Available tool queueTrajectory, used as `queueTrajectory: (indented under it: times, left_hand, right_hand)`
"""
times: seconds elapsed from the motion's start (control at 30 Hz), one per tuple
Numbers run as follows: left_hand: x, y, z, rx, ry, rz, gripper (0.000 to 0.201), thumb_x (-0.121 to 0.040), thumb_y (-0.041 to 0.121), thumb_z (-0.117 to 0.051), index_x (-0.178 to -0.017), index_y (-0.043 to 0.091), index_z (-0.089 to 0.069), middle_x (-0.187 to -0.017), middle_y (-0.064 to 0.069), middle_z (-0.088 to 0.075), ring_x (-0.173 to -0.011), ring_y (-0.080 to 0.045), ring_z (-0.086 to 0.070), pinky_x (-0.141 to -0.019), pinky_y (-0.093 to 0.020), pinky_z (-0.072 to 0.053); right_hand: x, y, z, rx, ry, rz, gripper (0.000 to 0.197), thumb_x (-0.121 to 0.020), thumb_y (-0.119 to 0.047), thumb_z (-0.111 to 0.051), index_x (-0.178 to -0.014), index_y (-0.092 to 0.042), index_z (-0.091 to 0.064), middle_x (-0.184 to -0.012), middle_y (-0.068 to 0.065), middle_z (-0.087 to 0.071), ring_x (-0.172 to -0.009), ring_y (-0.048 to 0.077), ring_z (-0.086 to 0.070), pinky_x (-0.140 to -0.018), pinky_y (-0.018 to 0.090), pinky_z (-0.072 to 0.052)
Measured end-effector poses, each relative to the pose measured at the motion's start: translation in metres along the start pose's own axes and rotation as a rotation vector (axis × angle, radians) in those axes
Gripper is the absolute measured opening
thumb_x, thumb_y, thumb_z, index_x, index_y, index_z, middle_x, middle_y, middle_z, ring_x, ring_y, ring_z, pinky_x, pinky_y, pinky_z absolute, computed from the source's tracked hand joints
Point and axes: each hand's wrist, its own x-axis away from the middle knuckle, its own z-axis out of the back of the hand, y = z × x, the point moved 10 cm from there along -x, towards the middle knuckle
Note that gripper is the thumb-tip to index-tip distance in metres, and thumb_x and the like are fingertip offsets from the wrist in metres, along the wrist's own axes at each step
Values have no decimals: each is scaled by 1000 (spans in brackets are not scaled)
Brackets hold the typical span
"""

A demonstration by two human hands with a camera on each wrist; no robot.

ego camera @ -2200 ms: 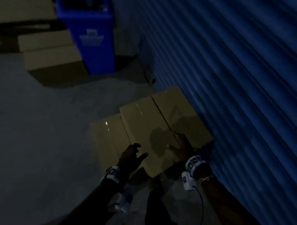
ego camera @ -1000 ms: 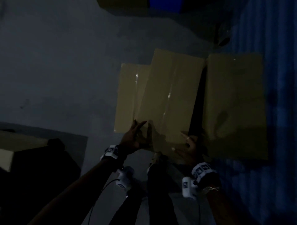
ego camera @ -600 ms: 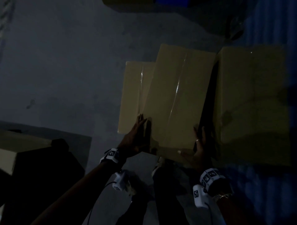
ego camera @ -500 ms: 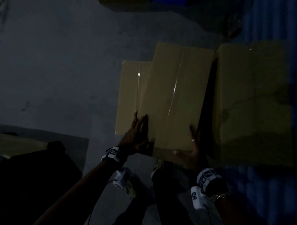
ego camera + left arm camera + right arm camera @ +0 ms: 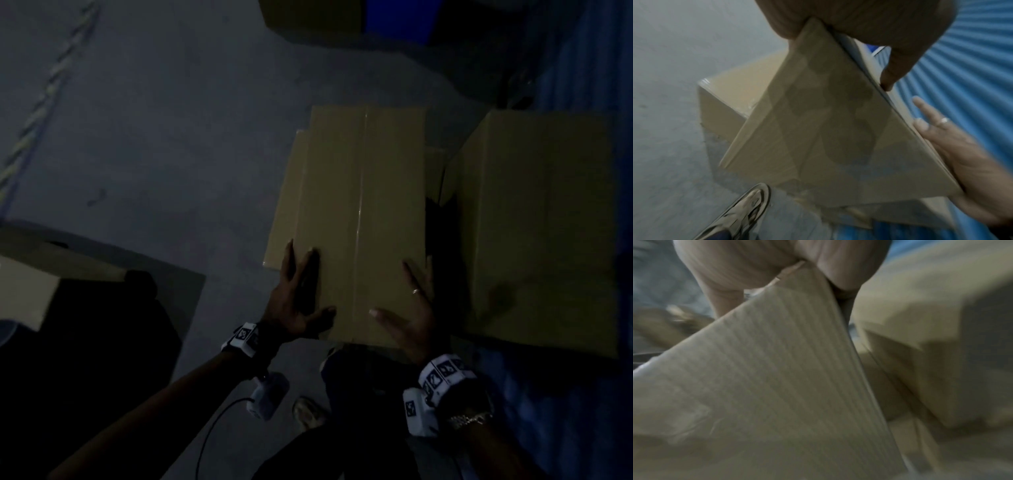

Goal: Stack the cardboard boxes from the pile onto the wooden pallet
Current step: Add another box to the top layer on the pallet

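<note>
A tan taped cardboard box (image 5: 359, 212) is clamped between my two hands, raised above a lower box (image 5: 284, 205) of the pile. My left hand (image 5: 294, 294) presses flat on its left side, fingers straight, thumb spread along the near edge. On the right side my right hand (image 5: 411, 308) does the same, ring finger showing. A larger box (image 5: 534, 222) stands just to the right. In the left wrist view the held box (image 5: 828, 129) hangs over the lower box (image 5: 731, 97), with the right hand (image 5: 962, 154) flat against it. The right wrist view is filled by the held box (image 5: 766, 386).
A blue ribbed shutter (image 5: 599, 68) runs along the right. Another box (image 5: 308, 17) and a blue bin (image 5: 394, 13) stand at the top edge. A pale box (image 5: 24, 284) sits at the lower left. My shoe (image 5: 308, 414) is on the grey concrete floor (image 5: 154, 137).
My hands went from the near edge of the middle box to its two sides. The box has come up off the pile and swung straight in front of me.
</note>
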Motion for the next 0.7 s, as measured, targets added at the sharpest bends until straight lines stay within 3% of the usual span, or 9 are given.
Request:
queueTrajectory:
  times: [0.07,0.17,0.23,0.3,0.4,0.47,0.53,0.6,0.7]
  left_hand:
    - [27,12,29,-6,47,-2,112,-75,66,-72,-161,27,-12,-167,1,20,-146,5,-2,-98,-43,-48]
    - [68,37,77,10,139,-10,109,-77,58,-78,-161,24,-18,-169,-2,14,-152,1,3,-101,-47,-48]
    - [98,54,109,18,196,-5,106,-77,61,-74,-160,22,-22,-169,-3,10,-155,-9,-3,-102,-44,-46]
    - [130,72,141,24,268,0,103,-76,61,-73,-158,20,-26,-169,-4,8,-156,-16,-7,-102,-43,-45]
    - [183,90,191,19,407,24,105,-74,57,-80,-157,20,-29,-169,-6,8,-152,1,-4,-102,-39,-41]
    - [219,96,223,13,483,47,106,-72,52,-84,-157,20,-29,-169,-7,11,-149,9,3,-105,-39,-37]
    - [252,100,252,2,541,64,103,-73,54,-84,-156,22,-32,-168,-5,13,-150,6,5,-109,-41,-35]
    - [285,101,280,-24,611,92,99,-72,59,-81,-153,24,-37,-169,-3,11,-151,6,4,-111,-43,-35]
    - [334,98,317,-33,681,154,98,-69,64,-81,-151,27,-42,-169,1,10,-152,-9,-14,-101,-52,-50]
  right_hand:
    - [13,-33,0,35,-60,49,93,-67,-28,-94,-148,-17,-49,-168,-2,-12,-155,13,-11,-123,32,-25]
    - [29,-85,3,39,-120,116,92,-68,-36,-93,-148,-28,-49,-169,-4,-6,-156,20,-11,-119,52,-32]
    - [39,-125,7,88,-138,196,92,-67,-42,-93,-147,-30,-49,-169,-4,-9,-155,15,-10,-122,46,-29]
    - [53,-171,11,98,-177,253,93,-66,-38,-94,-148,-28,-49,-168,-6,-10,-152,0,-13,-118,25,-30]
    - [71,-236,8,138,-243,340,99,-66,-44,-92,-151,-38,-42,-169,-14,-3,-147,-12,-10,-106,24,-39]
    - [85,-279,2,174,-287,389,103,-65,-50,-90,-152,-44,-36,-168,-17,-1,-147,-5,-18,-98,27,-46]
    - [99,-321,-7,190,-306,458,101,-65,-56,-87,-152,-44,-37,-168,-17,-3,-145,8,-33,-95,28,-49]
    - [115,-359,-21,187,-340,531,97,-67,-57,-86,-151,-41,-40,-168,-16,-4,-141,11,-41,-94,27,-50]
    - [140,-410,-46,200,-418,596,95,-68,-56,-86,-150,-42,-41,-168,-17,-1,-137,21,-49,-94,34,-54]
